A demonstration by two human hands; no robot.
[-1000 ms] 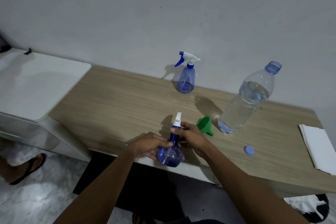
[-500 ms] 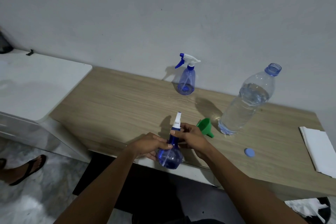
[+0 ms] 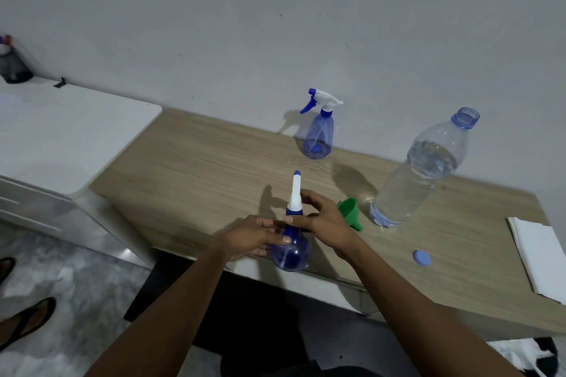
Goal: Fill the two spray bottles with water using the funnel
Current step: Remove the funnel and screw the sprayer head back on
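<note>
A blue spray bottle (image 3: pixel 291 251) stands at the table's front edge, its white spray head (image 3: pixel 296 191) pointing up. My left hand (image 3: pixel 254 236) grips the bottle's body from the left. My right hand (image 3: pixel 324 223) closes around its blue collar at the neck. A second blue spray bottle (image 3: pixel 318 138) stands upright by the wall, untouched. The green funnel (image 3: pixel 350 211) lies on its side just right of my right hand. A large clear water bottle (image 3: pixel 419 174), uncapped and mostly full, stands to the right of the funnel.
The bottle's blue cap (image 3: pixel 422 258) lies on the wooden table (image 3: pixel 190 168) near the front. A folded white cloth (image 3: pixel 539 257) sits at the right edge. A white cabinet (image 3: pixel 61 131) adjoins the table on the left. A sandalled foot (image 3: pixel 24 321) is on the floor.
Both hands stay on the near spray bottle; my right hand has shifted slightly around the neck. The view has tilted a little, the rest is unmoved.
</note>
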